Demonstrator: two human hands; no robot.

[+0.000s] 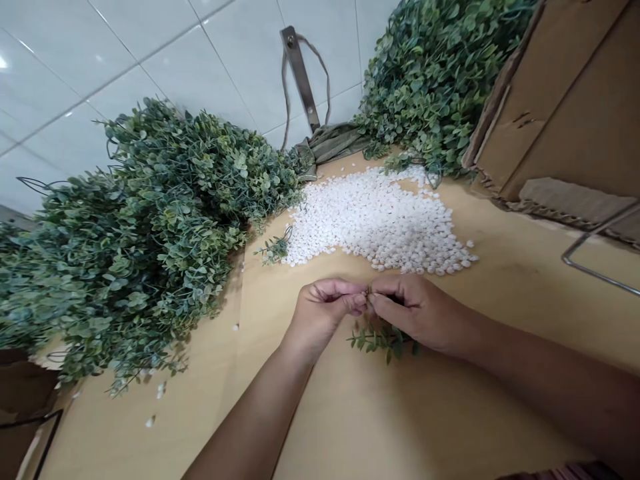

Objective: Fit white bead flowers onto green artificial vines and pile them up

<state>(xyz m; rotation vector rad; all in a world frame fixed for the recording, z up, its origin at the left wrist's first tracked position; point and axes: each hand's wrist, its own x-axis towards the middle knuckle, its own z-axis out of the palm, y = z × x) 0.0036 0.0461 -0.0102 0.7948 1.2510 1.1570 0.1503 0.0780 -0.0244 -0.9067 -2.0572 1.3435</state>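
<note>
My left hand and my right hand meet fingertip to fingertip above the table, in front of the pile of small white beads. Both are closed in a pinch. A sprig of artificial greenery hangs below the fingers of my right hand, its stem end caught at the fingertips. Something tiny sits between the left thumb and index finger; the fingers cover most of it. Just beyond lie the many small white plastic pieces, spread in a loose heap.
A large mound of artificial leaf sprigs covers the left side. Another leafy heap stands at the back right beside a cardboard box. A bent metal wire juts in at right. A single sprig touches the heap's left edge.
</note>
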